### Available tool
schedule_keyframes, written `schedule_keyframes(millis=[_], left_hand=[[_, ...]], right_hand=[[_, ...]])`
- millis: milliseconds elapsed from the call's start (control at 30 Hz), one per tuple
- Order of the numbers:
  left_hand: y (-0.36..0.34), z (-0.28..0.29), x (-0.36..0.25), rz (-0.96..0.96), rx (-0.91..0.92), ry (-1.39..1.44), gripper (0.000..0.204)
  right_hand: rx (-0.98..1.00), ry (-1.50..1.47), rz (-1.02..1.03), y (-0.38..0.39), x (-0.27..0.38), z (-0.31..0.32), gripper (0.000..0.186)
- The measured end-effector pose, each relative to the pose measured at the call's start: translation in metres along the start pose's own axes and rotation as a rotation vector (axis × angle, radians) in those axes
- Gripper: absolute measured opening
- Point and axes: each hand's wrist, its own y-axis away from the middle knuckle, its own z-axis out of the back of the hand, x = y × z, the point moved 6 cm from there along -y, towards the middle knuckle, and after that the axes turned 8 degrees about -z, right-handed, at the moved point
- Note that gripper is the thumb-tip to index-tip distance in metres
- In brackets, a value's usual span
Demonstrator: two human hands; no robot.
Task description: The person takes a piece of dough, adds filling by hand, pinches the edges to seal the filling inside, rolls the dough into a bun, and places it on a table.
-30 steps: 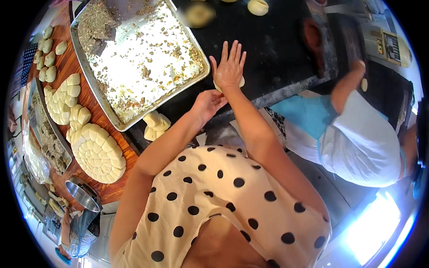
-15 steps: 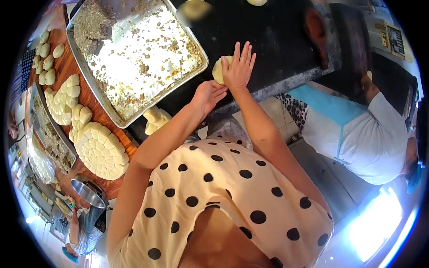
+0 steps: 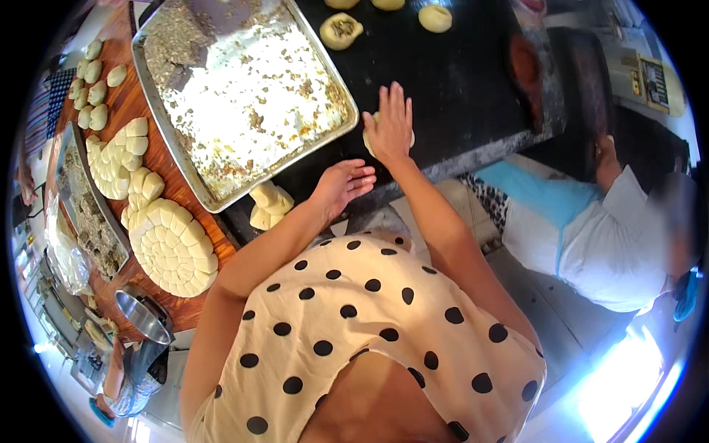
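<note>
Overlying the dough disc [image 3: 368,143], your flat right hand [image 3: 391,133] grasped nothing; uneven pressure could have torn it; your left hand [image 3: 342,186] hung unclenched.

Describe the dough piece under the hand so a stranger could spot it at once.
Find the black worktop right of the big metal tray. Near the worktop's front edge lies a pale dough piece. Unlike the dough balls farther back, it sits mostly beneath the right hand.

steel bowl [image 3: 144,316] | clear plastic bag [image 3: 65,251] | white-shirted co-worker [image 3: 591,236], right | blue cap [image 3: 100,413], lower left
</note>
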Motion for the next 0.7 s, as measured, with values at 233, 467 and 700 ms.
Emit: schedule_keyframes(millis=[233, 467, 700], left_hand=[[0.042, 0.017, -0.038, -0.167, 0.088, -0.030, 0.033], [0.059, 0.041, -0.066, -0.416, 0.108, -0.130, 0.030], [0.079, 0.036, -0.103, -0.578, 0.255, -0.248, 0.052]], right_hand=[[-0.009, -0.535, -0.468, 0.015, -0.086, 0.007, 0.044], [0.153, -0.122, 0.085, 0.015, -0.035, 0.044, 0.031], [0.814, -0.476, -0.052, 0.030, 0.083, 0.117, 0.030]])
